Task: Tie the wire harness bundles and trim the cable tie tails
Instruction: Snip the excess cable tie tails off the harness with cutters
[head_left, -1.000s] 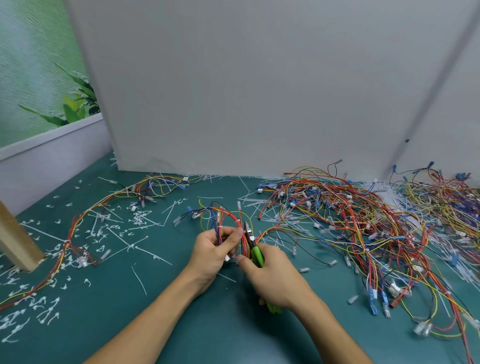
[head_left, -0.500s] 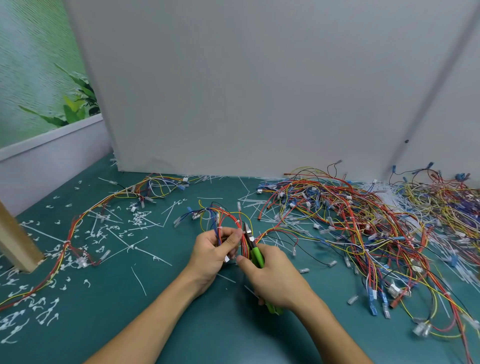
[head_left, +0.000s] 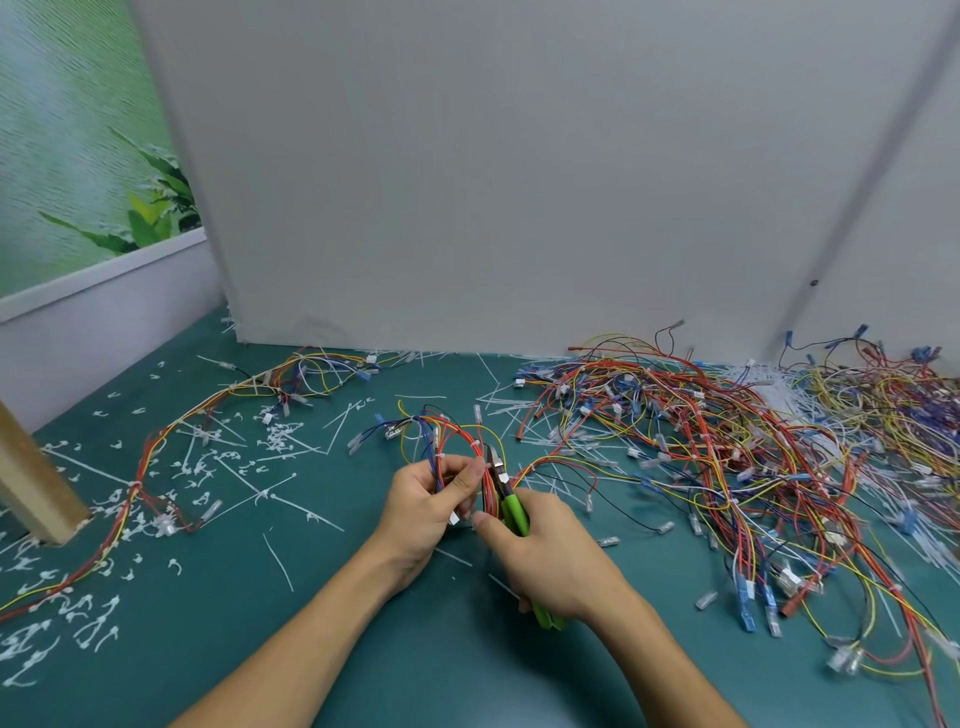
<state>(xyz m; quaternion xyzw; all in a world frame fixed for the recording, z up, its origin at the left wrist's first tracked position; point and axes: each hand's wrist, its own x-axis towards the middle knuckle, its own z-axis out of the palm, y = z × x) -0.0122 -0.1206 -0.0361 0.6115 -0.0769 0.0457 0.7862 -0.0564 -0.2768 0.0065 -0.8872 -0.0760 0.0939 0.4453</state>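
Observation:
A looped wire harness of red, yellow and blue wires lies in the middle of the green table. My left hand pinches its bundle between thumb and fingers. My right hand grips green-handled cutters, whose dark jaws point up against the bundle just right of my left thumb. White cable ties ring the harness above my hands.
A large tangle of harnesses covers the table's right side. A long tied harness runs along the left. Cut tie tails and loose cable ties litter the mat. A wooden post stands at the left; a white wall is behind.

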